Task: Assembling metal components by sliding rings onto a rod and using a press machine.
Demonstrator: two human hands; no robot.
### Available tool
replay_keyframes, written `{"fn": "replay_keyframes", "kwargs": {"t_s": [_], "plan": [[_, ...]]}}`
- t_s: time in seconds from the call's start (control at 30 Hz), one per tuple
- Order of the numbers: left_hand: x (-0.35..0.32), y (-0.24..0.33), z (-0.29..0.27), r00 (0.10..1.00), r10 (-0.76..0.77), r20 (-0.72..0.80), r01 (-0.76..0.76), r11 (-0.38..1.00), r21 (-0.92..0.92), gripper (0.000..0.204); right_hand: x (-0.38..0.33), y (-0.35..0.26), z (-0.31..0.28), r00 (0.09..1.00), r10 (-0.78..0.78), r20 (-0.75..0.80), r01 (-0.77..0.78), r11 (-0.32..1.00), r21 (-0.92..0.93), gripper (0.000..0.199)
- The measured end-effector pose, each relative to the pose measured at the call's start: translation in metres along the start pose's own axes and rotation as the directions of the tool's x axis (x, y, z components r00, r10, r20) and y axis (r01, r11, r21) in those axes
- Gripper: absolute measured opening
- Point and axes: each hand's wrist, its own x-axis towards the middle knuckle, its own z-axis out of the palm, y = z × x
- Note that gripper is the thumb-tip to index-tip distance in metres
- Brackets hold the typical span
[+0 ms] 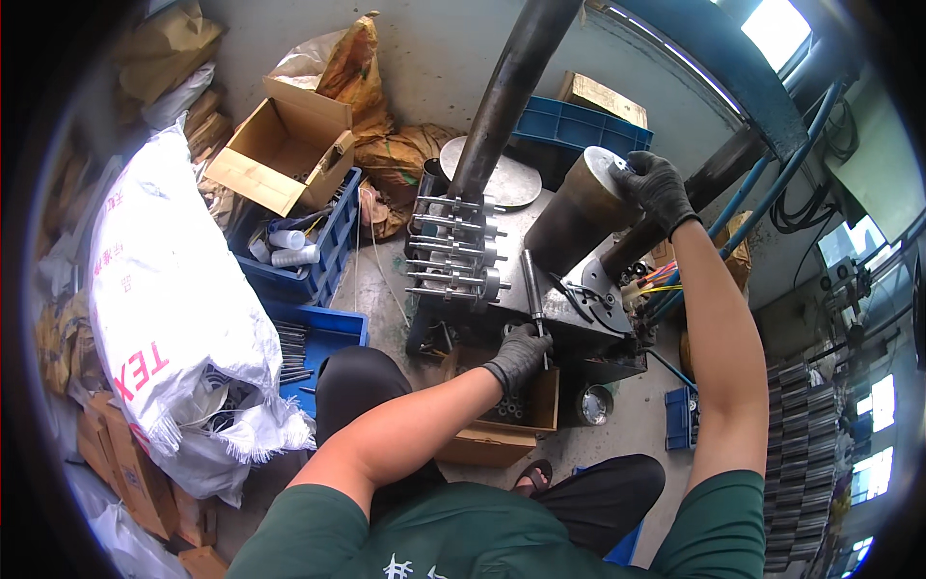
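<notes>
I sit in front of a dark metal machine [569, 314]. My left hand [518, 355], in a dark glove, grips a slim metal rod [531, 282] that stands on the machine's bed. My right hand [658, 188], also gloved, rests on top of a large brown metal cylinder [579, 227] that tilts up from the machine. A rack of several horizontal metal pins [453, 246] stands just left of the rod. Below my left hand sits an open cardboard box [497, 439] with small dark parts in it.
A thick dark pipe [506, 92] rises behind the machine. Blue crates [323, 275] hold rods and white rolls at left, beside an open cardboard box [285, 145] and a big white woven sack [169, 299]. Stacked metal pieces [801, 454] stand at right. A small round tin [593, 405] sits on the floor.
</notes>
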Motion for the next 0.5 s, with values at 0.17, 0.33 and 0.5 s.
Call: {"fn": "replay_keyframes", "kwargs": {"t_s": [0.17,0.33,0.5], "plan": [[0.013,-0.012,-0.009,0.997,0.071,-0.014,-0.069,0.99,0.126,0.027,-0.019,-0.006,-0.018,0.996,-0.092,0.011,0.092,0.988,-0.124,0.048],[0.003,0.007,-0.004,0.997,0.055,0.051,-0.061,0.991,0.119,0.029,-0.103,0.015,-0.081,0.963,-0.251,0.094,0.268,0.922,-0.28,0.016],[-0.015,0.016,-0.006,0.996,0.026,0.087,-0.026,1.0,-0.001,0.03,-0.218,0.049,-0.145,0.942,-0.086,0.326,0.262,0.795,-0.546,0.012]]}}
